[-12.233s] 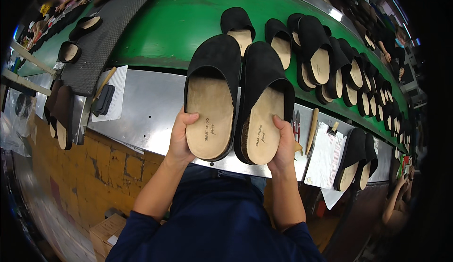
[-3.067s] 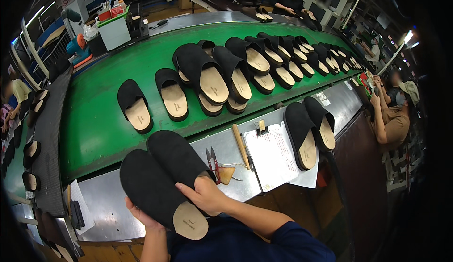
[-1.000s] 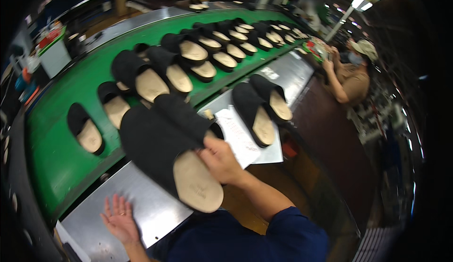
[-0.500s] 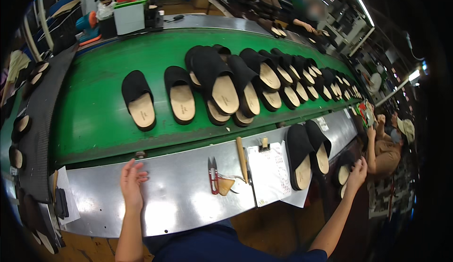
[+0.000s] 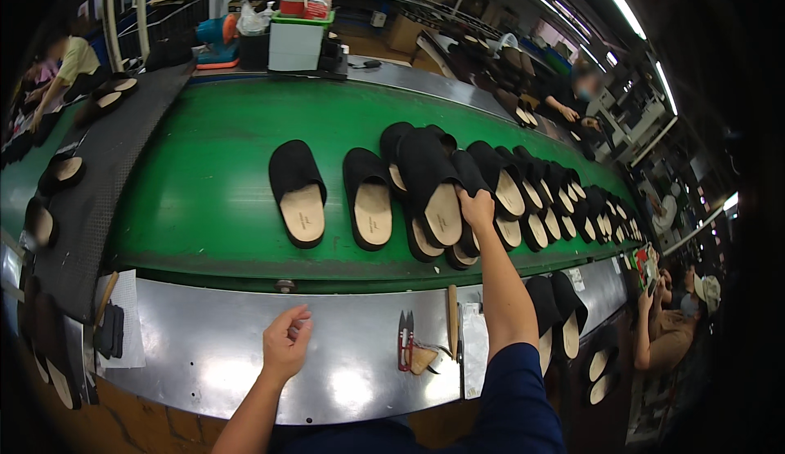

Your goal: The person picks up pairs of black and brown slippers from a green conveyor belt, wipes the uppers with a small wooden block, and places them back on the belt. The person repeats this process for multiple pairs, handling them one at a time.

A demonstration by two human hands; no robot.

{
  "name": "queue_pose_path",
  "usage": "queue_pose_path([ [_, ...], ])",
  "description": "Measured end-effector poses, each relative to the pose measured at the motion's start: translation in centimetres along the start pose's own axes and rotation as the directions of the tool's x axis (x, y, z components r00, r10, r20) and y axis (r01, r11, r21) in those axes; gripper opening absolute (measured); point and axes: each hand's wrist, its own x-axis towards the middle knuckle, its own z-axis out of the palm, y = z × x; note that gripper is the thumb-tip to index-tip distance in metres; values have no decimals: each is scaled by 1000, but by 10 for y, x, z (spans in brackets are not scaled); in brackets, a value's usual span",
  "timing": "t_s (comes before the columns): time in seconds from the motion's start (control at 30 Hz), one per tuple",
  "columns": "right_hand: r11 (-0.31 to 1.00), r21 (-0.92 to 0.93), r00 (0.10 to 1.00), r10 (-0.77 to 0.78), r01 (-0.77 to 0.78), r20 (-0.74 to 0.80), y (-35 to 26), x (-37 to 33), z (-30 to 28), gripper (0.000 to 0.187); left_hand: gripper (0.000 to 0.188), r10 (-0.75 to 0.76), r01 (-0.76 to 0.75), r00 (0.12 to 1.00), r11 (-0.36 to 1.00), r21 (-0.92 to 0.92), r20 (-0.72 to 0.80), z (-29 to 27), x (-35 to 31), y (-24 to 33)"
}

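Black slip-on clogs with beige insoles lie on the green conveyor belt, several of them stacked and leaning on each other. At the near pile my right hand reaches across and closes on the side of a black clog; its fingertips are partly hidden. Beside that hand lies another clog on top of the pile. My left hand hovers over the metal bench, empty, with its fingers loosely bent. Two single clogs, a left one and a nearer-to-pile one, stand apart on the belt.
On the bench lie red-handled thread snips, a tan wedge-shaped piece, a wooden-handled tool and a paper sheet. Another clog pair stands right of my forearm. A co-worker is at the right.
My right hand has moved from the far right of the bench to the clog pile and taken hold of a clog. My left hand's fingers have curled more. The view has shifted.
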Motion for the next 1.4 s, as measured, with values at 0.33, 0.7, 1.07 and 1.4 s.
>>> queue_pose_path([
  [0.33, 843, 289, 890, -414, 455, -191, -84, -177, -68, 29, 49, 7, -5, 998, 1000, -28, 61, -8, 1, 7],
  [0.7, 673, 697, 827, -521, 246, 212, -81, -340, -70, 22, 80, -441, 353, 897, 736, -578, -13, -67, -55, 43],
  [1.07, 172, 584, 548, -218, -793, 808, -65, -334, -40, 55, 58, -507, 425, 854, 547, -722, 119, -34, -65, 45],
  [1.4, -149, 424, 446, -416, -893, 792, -58, -333, -54, 40, 51, -285, 448, 877, 191, -873, 387, -38, -48, 63],
])
